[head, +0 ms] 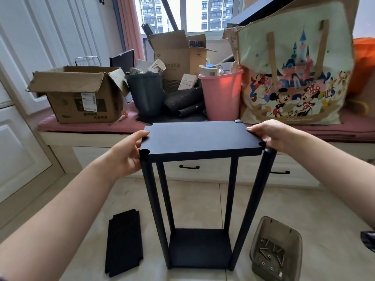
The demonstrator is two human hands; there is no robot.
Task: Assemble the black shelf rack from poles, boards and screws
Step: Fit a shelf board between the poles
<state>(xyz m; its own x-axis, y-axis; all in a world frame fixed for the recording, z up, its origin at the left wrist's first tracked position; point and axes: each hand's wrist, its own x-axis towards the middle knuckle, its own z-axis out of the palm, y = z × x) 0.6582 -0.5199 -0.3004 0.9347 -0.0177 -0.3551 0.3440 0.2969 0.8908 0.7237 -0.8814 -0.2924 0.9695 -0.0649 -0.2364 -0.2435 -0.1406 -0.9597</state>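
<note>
Both hands hold the top board (200,136) at frame centre, one at each short end. The left hand (127,154) curls round the board's left edge, thumb lying on the top face near the far left corner and fingers tucked under. The right hand (269,134) grips the right edge the same way, thumb on top and fingers wrapped below. The board sits level over four upright poles. The near left pole (154,209) fits into the board's notched corner; the near right pole (255,201) stands just outside its corner notch, leaning slightly outward. The two far poles run down behind, the cap of the far right one showing at the board's far right corner. All four poles meet the bottom board (199,248) on the tiled floor (304,203) at lower centre.

A spare board (124,243) lies flat on the floor at lower left. At lower right a clear tub (276,248) holds screws (272,255). Across the upper frame, a window bench carries a cardboard box (79,94), a dark bin (147,93), a pink bin (222,94) and a cartoon tote (294,74).
</note>
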